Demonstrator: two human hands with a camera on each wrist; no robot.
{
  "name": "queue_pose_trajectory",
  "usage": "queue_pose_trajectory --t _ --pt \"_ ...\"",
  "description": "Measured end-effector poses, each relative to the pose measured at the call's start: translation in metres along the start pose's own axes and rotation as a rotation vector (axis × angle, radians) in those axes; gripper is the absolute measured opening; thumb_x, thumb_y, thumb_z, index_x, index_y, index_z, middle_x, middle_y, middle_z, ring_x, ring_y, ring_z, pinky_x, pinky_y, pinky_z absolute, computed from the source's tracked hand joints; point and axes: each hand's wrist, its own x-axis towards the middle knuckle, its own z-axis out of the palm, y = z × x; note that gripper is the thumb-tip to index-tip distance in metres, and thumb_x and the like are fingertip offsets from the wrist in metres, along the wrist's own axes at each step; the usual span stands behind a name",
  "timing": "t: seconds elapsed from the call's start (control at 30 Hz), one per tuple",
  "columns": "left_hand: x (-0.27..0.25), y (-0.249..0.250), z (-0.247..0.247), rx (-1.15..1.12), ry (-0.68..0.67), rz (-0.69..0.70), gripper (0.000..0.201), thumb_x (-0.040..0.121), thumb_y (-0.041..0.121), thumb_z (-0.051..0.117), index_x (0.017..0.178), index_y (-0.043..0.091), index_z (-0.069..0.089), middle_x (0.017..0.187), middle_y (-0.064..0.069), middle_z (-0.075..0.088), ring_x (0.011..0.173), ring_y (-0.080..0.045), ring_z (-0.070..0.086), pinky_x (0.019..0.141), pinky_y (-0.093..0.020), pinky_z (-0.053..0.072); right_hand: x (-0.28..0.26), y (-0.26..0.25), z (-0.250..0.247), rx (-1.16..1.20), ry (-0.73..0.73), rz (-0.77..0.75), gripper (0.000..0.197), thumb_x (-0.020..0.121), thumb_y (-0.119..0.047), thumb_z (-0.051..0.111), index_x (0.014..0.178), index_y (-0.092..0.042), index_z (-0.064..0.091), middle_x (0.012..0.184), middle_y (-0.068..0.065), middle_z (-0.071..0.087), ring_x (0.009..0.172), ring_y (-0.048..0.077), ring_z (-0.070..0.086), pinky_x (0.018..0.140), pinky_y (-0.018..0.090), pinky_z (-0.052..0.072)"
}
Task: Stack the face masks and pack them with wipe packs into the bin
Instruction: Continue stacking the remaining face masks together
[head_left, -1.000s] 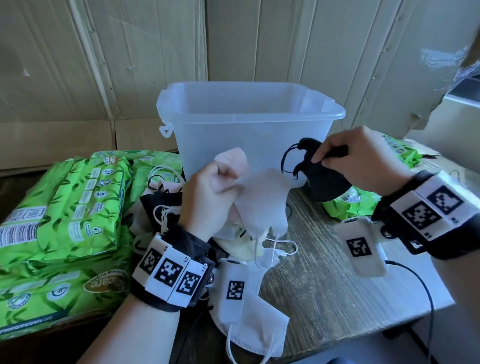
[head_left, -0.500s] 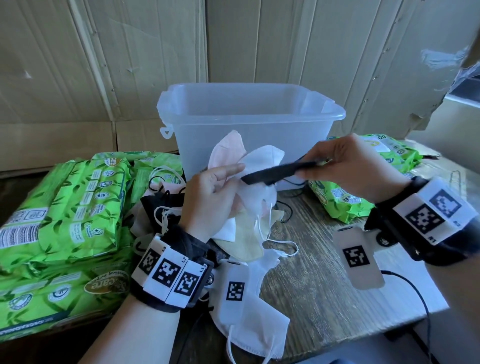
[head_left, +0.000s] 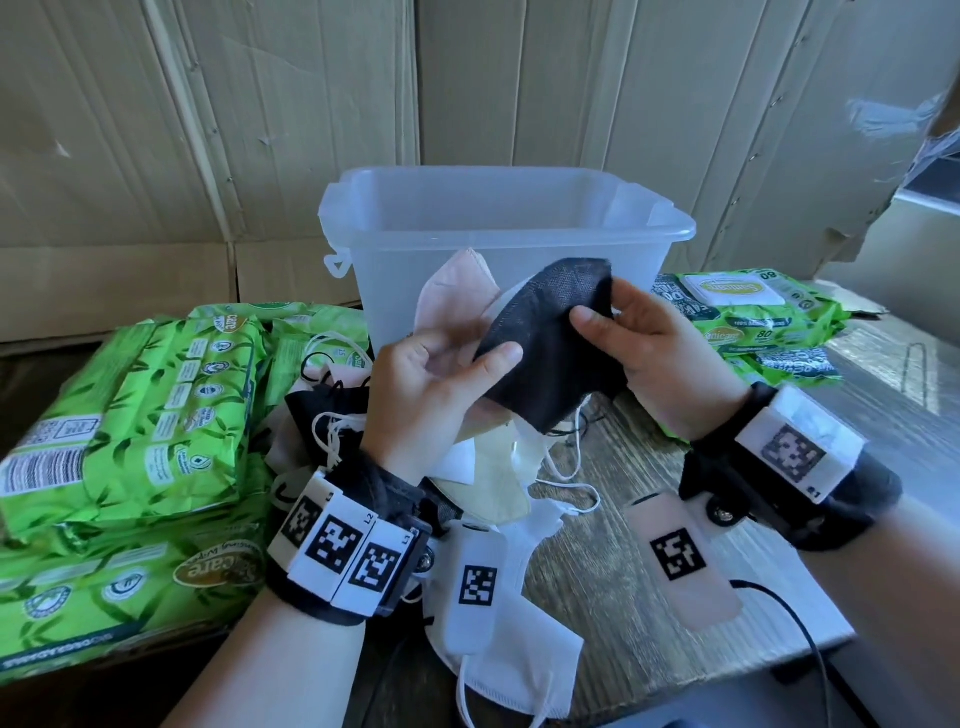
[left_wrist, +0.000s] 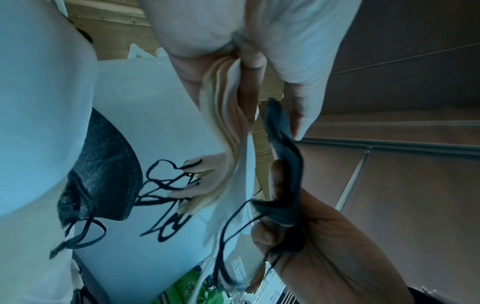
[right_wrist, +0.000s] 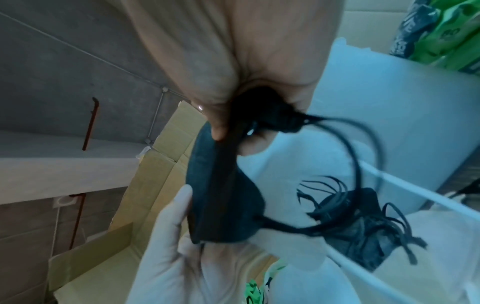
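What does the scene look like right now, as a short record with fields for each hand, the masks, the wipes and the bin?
left hand: holds a stack of pale masks, thumb on the black mask
right hand: pinches the black mask against the stack
loose masks: piled on the table below the hands
wipe packs, left: stacked beside the bin
wipe packs, right: on the table beside the bin
bin: translucent, upright; no masks or packs visible inside

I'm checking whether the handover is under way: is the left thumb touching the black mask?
Touching. In the head view the left hand's thumb lies on the black mask, which the right hand also pinches.
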Motion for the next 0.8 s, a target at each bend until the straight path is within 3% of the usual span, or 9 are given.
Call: queue_pose_trajectory --t 0.13,0.2,0.27,0.33,0.4,0.53,0.63,0.7,0.8 --pt "0.002 -0.004 -0.001 -0.060 -0.028 -0.049 0.028 0.073 -0.005 0.073 0.085 0.020 0.073 0.079 0.009 0.074 0.078 -0.007 0.068 0.075 -0.041 0.058 0.002 0.008 0.005 -0.176 0.113 0.001 0.019 0.091 -0.006 0.051 0.110 -0.002 0.051 0.103 0.020 0.062 0.095 0.026 0.059 0.091 0.045 0.049" --pt "0.002 -0.005 -0.001 -0.072 -0.007 -0.052 0.032 0.075 -0.009 0.068 0.082 0.022 0.069 0.075 0.015 0.072 0.074 0.001 0.066 0.072 -0.037 0.059 0.001 0.013 0.006 -0.202 0.150 0.044 0.014 0.092 -0.010 0.053 0.105 -0.004 0.050 0.099 0.028 0.060 0.081 0.031 0.058 0.073 0.050 0.051" --pt "0.002 -0.004 0.000 -0.078 0.000 -0.046 0.032 0.076 -0.010 0.067 0.080 0.022 0.067 0.072 0.021 0.069 0.070 0.005 0.065 0.067 -0.030 0.059 0.000 0.016 0.006 -0.193 0.188 0.057 0.007 0.093 -0.011 0.051 0.097 -0.008 0.047 0.083 0.020 0.058 0.060 0.026 0.057 0.051 0.038 0.051" --pt "0.002 -0.004 0.000 -0.062 0.009 -0.042 0.032 0.075 -0.009 0.068 0.080 0.023 0.069 0.073 0.019 0.070 0.071 0.002 0.066 0.071 -0.034 0.058 0.000 0.018 0.004 -0.151 0.229 0.047 0.016 0.091 -0.013 0.055 0.103 -0.008 0.046 0.079 0.013 0.061 0.058 0.020 0.060 0.054 0.036 0.053" --pt "0.002 -0.004 -0.001 -0.078 0.003 -0.067 0.031 0.076 -0.007 0.069 0.079 0.023 0.071 0.077 0.010 0.073 0.077 -0.008 0.069 0.077 -0.049 0.056 -0.001 0.017 0.000 -0.097 0.214 0.054 0.029 0.089 -0.015 0.057 0.114 -0.005 0.046 0.083 0.007 0.065 0.066 0.013 0.063 0.061 0.029 0.055" --pt "0.002 -0.004 -0.002 -0.109 -0.024 -0.095 0.028 0.077 -0.007 0.067 0.081 0.020 0.074 0.083 0.001 0.075 0.081 -0.017 0.069 0.071 -0.056 0.056 -0.003 0.014 -0.006 -0.195 0.058 0.055 0.017 0.089 -0.011 0.056 0.103 -0.002 0.060 0.080 0.000 0.064 0.059 -0.003 0.056 0.049 0.008 0.040" --pt "0.000 -0.003 -0.004 -0.073 -0.035 -0.070 0.027 0.077 -0.006 0.068 0.083 0.019 0.073 0.081 0.005 0.074 0.078 -0.011 0.069 0.070 -0.043 0.059 -0.003 0.013 -0.009 -0.120 0.104 0.049 0.033 0.084 -0.003 0.060 0.115 0.002 0.051 0.092 0.010 0.061 0.067 0.002 0.060 0.057 0.015 0.049" --pt "-0.001 -0.001 -0.003 -0.101 -0.057 -0.104 0.025 0.078 -0.007 0.066 0.084 0.017 0.073 0.080 0.004 0.074 0.077 -0.013 0.070 0.063 -0.047 0.059 -0.001 0.016 -0.009 -0.043 0.117 0.079 0.051 0.080 -0.006 0.064 0.125 -0.002 0.042 0.103 0.011 0.059 0.084 0.012 0.061 0.076 0.029 0.054" --pt "-0.001 0.000 -0.003 -0.133 -0.063 -0.130 0.024 0.077 -0.007 0.066 0.086 0.015 0.073 0.085 -0.004 0.075 0.082 -0.022 0.071 0.061 -0.057 0.056 0.001 0.017 -0.008 0.005 0.025 0.106 0.082 0.065 -0.027 0.081 0.129 0.003 0.039 0.117 0.017 0.059 0.106 0.024 0.058 0.099 0.042 0.045"
